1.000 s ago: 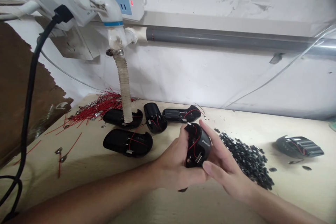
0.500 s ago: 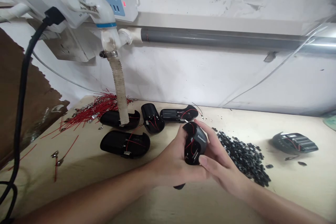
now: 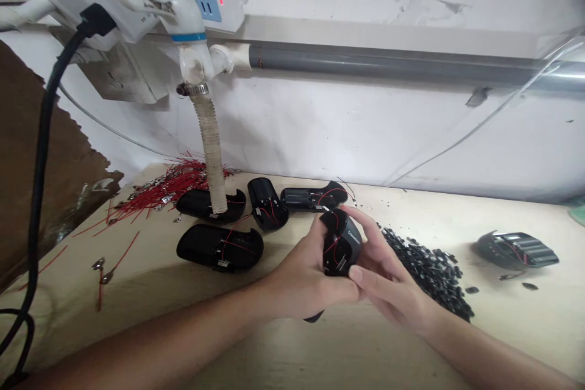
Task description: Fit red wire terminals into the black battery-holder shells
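Note:
Between both hands, above the table, is a black plastic housing with red wires inside and small white lettering on its side. My left hand is wrapped round its left side, and its lower end pokes out below that hand. My right hand grips the right side, thumb at the near edge and fingers behind. Several similar black housings with red wires lie to the left, among them one nearest the left forearm and a narrower upright one. Beside my right hand spreads a pile of small black pieces.
A heap of red wires with metal tabs lies at the back left. A ribbed hose hangs down over one housing. At the right sits a grey housing with ribbed slots. A black cable runs down the left side.
Both hands keep their hold on the housing, which has tilted very slightly. The whole view has shifted a little.

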### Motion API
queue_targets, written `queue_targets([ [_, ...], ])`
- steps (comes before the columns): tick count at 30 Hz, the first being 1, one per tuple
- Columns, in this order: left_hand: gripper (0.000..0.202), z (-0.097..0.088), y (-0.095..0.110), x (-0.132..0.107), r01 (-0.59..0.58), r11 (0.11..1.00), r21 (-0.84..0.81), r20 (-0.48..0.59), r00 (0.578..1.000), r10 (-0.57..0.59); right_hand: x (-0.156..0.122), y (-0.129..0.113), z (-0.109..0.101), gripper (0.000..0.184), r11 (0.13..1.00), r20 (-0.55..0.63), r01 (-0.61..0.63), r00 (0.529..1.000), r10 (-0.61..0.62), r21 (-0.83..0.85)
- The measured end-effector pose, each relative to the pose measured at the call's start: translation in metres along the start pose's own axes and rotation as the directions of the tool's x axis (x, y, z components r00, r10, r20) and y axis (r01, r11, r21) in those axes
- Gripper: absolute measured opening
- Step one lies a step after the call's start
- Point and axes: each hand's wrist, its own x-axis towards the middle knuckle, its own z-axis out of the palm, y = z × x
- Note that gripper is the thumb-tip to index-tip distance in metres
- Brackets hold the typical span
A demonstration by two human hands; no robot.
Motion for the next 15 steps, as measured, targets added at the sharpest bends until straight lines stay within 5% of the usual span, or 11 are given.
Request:
queue_targets([
  [15, 0.064, 0.002, 0.004, -0.003, 0.027, 0.997, -0.075, 0.01, 1.0, -0.026, -0.002, -0.004, 0.011, 0.068, 0.972, -0.069, 0.063, 0.994, -0.08, -0.228],
])
